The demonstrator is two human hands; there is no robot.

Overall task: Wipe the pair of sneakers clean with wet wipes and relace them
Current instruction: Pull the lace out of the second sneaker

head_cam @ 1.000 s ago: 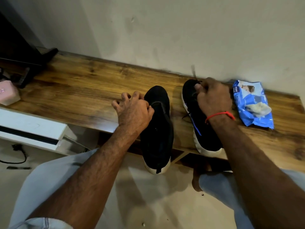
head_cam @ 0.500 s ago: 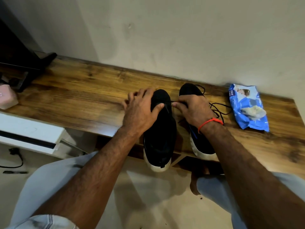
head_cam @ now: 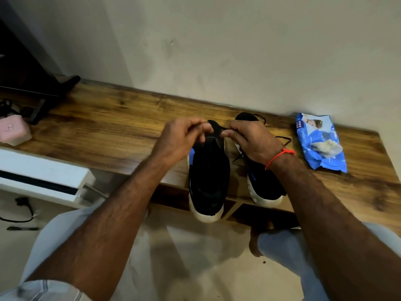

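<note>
- Both hands have come up to mid-frame: left hand point(head_cam: 182, 140) and right hand point(head_cam: 251, 140) now pinch the left sneaker point(head_cam: 208, 179)'s toe on the table point(head_cam: 108, 131).
- Right sneaker point(head_cam: 264, 183) beside it, wipes pack point(head_cam: 319, 142) at right.

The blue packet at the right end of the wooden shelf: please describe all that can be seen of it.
The blue packet is a soft, crinkled plastic pack, blue with white print, a small picture and a brand mark near its far corner. A white patch, perhaps a wipe or the opening flap, shows near its middle. It lies flat on the wooden shelf, close to the wall, right of the sneakers. Neither hand touches it.
</note>
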